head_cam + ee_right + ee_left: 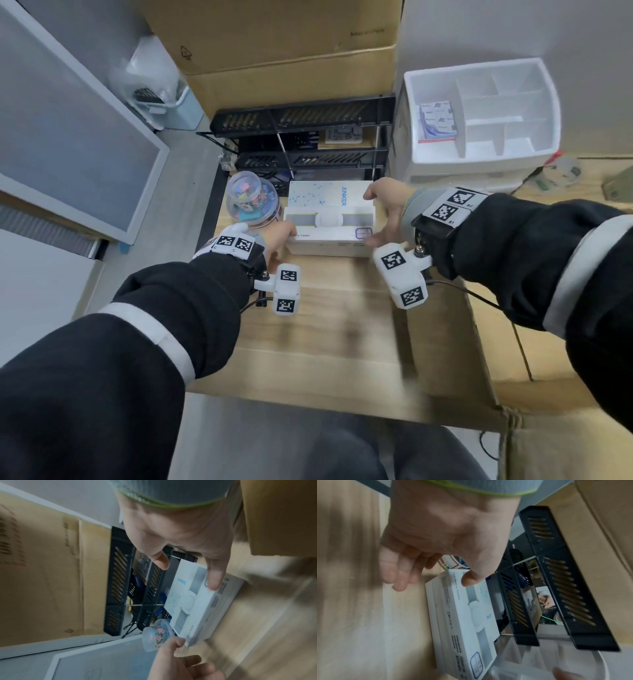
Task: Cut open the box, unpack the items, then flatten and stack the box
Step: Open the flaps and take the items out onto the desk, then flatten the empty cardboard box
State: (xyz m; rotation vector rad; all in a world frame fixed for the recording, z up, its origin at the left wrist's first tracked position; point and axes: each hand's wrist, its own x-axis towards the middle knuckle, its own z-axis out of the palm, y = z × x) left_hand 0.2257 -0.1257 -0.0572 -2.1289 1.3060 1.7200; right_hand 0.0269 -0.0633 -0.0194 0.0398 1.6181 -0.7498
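A white Anker product box lies at the far edge of the wooden table. My left hand is at its left end, thumb on the top corner and index finger curled at the end face, pinching it. My right hand spans the right end. Its index finger lies straight on the top near the front edge, and the thumb is by the far corner. A brown cardboard box with loose flaps sits to my right.
A clear jar of coloured clips stands against the white box's left end. A black slotted rack is right behind it. A white foam divider box sits at back right and a large carton behind.
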